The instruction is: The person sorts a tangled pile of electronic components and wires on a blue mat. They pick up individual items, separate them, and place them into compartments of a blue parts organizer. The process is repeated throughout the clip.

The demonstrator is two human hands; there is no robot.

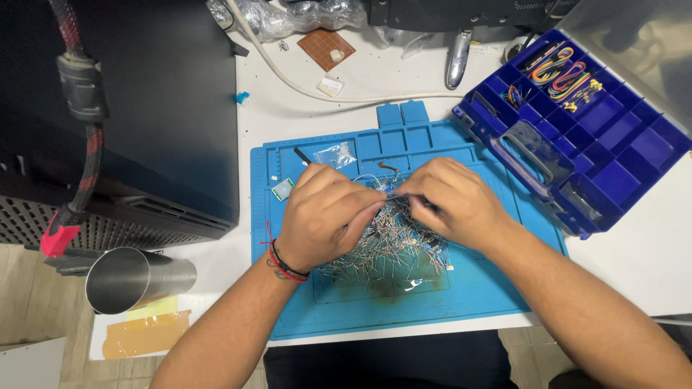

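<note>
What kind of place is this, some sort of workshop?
Probably an electronics hobby or repair bench: a blue work mat bears a heap of wire-legged components, a compartmented parts box holds coloured wires, and a small copper circuit board lies behind.

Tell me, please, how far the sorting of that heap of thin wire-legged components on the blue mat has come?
Little looks finished: the tangled heap of silvery wire-legged components is large and lies on the blue silicone work mat. In hand: the left hand and right hand pinch a few leads between them above the heap. Left: nearly the whole heap; most compartments of the open blue plastic organiser box look unfilled.
</note>
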